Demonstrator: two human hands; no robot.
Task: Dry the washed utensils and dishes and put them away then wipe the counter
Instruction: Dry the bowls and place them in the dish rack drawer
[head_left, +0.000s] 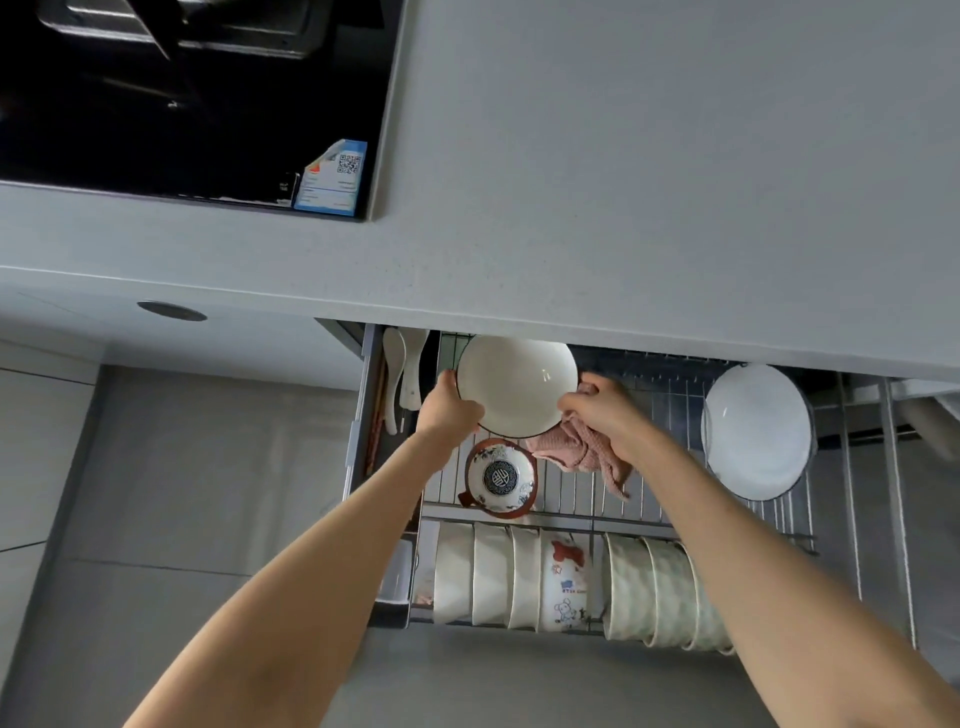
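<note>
Over the pulled-out wire rack drawer (649, 522) I hold a white plate with a dark rim (517, 382), tilted on edge. My left hand (449, 408) grips its left rim. My right hand (605, 410) touches its right rim while clutching a pink cloth (582, 449) that hangs below the plate. Just under the plate, a small patterned bowl (500, 477) with a red-brown rim stands in the rack.
A large white plate (756, 431) stands at the rack's right. Several white and patterned bowls (566, 584) lie on edge in the front row. White spoons (402, 376) sit in the left compartment. The grey counter (623, 182) overhangs the drawer, and a black cooktop (182, 104) lies at back left.
</note>
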